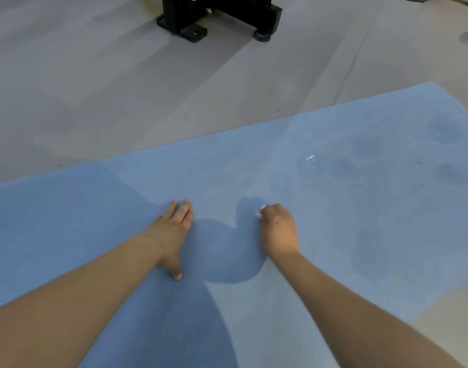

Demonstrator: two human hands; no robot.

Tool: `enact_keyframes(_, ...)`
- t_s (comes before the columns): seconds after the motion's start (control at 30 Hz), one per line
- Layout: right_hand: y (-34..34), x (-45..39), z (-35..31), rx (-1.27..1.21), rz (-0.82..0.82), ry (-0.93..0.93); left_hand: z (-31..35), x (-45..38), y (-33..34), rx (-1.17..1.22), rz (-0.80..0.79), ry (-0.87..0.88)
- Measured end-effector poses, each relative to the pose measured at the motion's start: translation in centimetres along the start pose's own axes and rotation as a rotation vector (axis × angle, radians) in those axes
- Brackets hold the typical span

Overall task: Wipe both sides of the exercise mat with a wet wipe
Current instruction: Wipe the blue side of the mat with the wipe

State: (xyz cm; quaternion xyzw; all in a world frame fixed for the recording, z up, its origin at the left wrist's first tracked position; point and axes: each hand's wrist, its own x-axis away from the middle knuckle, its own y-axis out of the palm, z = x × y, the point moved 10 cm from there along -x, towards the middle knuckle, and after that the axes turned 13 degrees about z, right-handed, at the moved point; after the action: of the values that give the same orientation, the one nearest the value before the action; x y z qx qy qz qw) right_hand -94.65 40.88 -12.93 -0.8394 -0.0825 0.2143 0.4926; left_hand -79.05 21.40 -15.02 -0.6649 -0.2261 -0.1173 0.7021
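Observation:
A blue exercise mat (pixel 333 208) lies flat on the floor and fills the lower part of the view, running from lower left to upper right. My left hand (pixel 172 232) rests palm down on the mat with fingers spread, holding nothing. My right hand (pixel 278 227) is closed in a fist on a small white wet wipe (pixel 260 211), which peeks out past the knuckles and touches the mat. Darker damp patches (pixel 365 147) and a small wet glint (pixel 310 158) show on the right part of the mat.
Grey floor (pixel 121 102) surrounds the mat beyond its far edge. A black machine base with feet (pixel 219 17) stands on the floor at the top centre, well away from the mat. My shadow falls across the mat between my arms.

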Motion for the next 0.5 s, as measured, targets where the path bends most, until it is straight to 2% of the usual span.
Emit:
enact_keyframes(0.07,1.0,4.4,-5.9,-0.068,-0.024,-0.169,0.5,0.0,0.2,0.04,-0.021,0.026)
enact_keyframes(0.17,1.0,9.0,-11.1,-0.092,-0.045,-0.298,1.1,0.1,0.4,0.092,-0.054,0.01)
enact_keyframes(0.27,0.5,8.5,-10.4,-0.021,-0.029,-0.452,1.0,0.4,0.7,0.103,-0.051,-0.024)
enact_keyframes(0.33,-0.3,6.5,-7.2,0.057,-0.028,-0.522,2.1,0.5,0.6,0.042,0.013,0.003)
enact_keyframes(0.43,-3.8,1.3,2.2,0.21,0.085,-0.302,4.9,0.5,0.3,0.032,0.124,0.047)
enact_keyframes(0.5,-5.2,-0.9,8.0,0.306,0.027,-0.096,5.8,0.2,0.3,0.074,0.131,0.028)
